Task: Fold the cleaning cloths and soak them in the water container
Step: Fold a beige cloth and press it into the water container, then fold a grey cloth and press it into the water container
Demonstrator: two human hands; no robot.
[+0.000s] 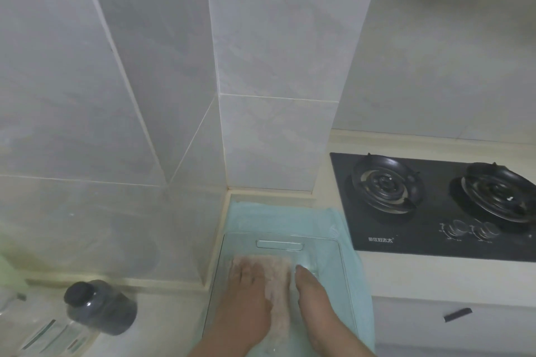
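Note:
A clear plastic water container sits on a light blue towel at the counter's corner. Inside it lies a pinkish cleaning cloth, under the water. My left hand lies flat on the cloth's left part, fingers straight, pressing it down. My right hand reaches into the container just right of the cloth, fingers stretched forward; whether it touches the cloth's edge is unclear. Both wrists run off the lower edge of the view.
A black two-burner gas hob is set into the counter to the right. A clear jar with a dark lid lies at the lower left. Tiled walls rise directly behind the container. A small black strip lies at the right.

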